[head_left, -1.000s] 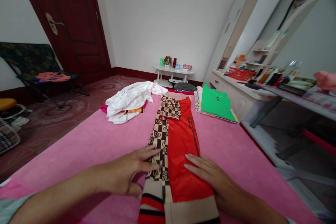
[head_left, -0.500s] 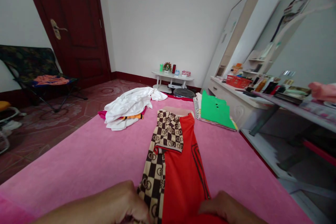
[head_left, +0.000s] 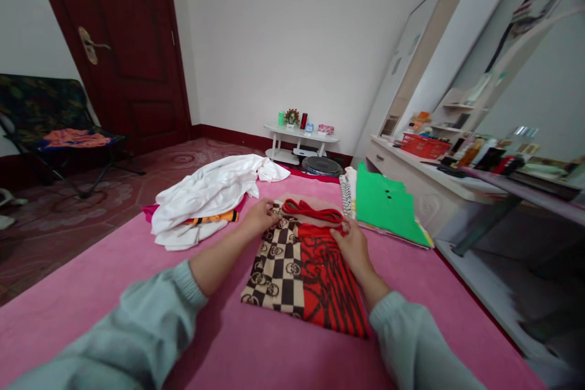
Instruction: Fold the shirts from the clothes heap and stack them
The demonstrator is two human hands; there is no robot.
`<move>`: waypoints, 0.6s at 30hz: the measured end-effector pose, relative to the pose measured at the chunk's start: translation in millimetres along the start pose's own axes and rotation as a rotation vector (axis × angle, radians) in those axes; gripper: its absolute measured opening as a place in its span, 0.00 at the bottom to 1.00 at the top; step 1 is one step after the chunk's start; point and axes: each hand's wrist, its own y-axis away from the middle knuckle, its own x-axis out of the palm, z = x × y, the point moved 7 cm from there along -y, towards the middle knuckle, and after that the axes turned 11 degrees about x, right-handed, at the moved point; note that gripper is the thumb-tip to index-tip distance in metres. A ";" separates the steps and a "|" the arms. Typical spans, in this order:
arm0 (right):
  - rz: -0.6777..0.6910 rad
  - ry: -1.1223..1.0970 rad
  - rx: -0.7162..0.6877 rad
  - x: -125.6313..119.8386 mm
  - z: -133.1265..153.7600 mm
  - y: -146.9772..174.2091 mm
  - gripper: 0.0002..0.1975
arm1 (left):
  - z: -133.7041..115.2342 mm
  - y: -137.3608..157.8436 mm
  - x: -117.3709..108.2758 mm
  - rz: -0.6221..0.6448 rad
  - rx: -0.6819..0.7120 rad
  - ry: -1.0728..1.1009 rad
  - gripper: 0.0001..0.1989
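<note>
A folded garment [head_left: 299, 268], checked brown and red, is being held flat on the pink bed [head_left: 137, 292]. Its far edge is being pinched by the left hand [head_left: 260, 217] with fingers curled closed on the cloth. The right hand [head_left: 351, 244] is being pressed on the red half, fingers gripping the fabric. White clothes [head_left: 205, 192] are lying left, a green shirt [head_left: 384, 204] right.
</note>
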 end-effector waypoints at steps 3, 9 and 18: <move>-0.047 0.079 -0.047 8.3 -23.5 -1.2 0.29 | 15.8 -1.5 14.3 -0.045 0.078 -0.145 0.22; -0.011 0.129 -0.153 11.3 -14.3 0.0 0.25 | -8.9 7.6 5.4 -0.193 0.306 -0.353 0.22; 0.010 0.274 -0.204 15.6 -14.5 0.4 0.16 | -10.0 7.8 15.7 -0.070 0.235 -0.430 0.15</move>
